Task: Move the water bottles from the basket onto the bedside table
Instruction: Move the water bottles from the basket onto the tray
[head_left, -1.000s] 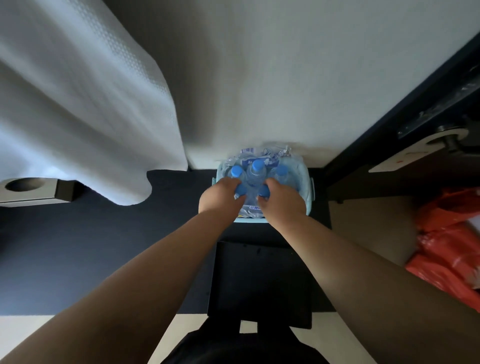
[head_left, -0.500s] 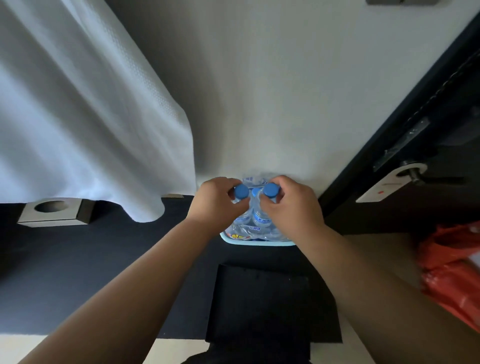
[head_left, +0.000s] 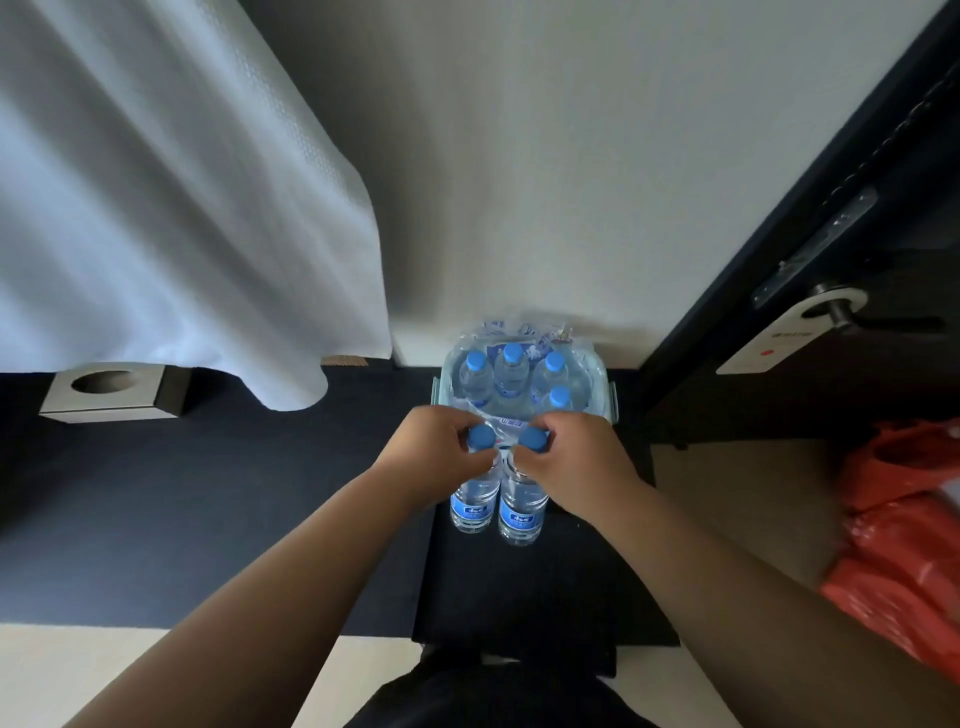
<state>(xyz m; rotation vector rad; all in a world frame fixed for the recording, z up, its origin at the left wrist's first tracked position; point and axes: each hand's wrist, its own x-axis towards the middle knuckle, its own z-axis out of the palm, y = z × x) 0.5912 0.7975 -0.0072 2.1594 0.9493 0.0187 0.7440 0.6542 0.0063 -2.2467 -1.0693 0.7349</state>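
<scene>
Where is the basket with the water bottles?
In the head view the basket sits on the floor against the wall, just beyond both hands, between the white curtain on the left and the dark door on the right.

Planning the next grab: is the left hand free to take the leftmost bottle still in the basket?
Probably not yet. The left hand is shut on a lifted bottle. The way to the leftmost bottle in the basket looks open from above, cap exposed.
</scene>
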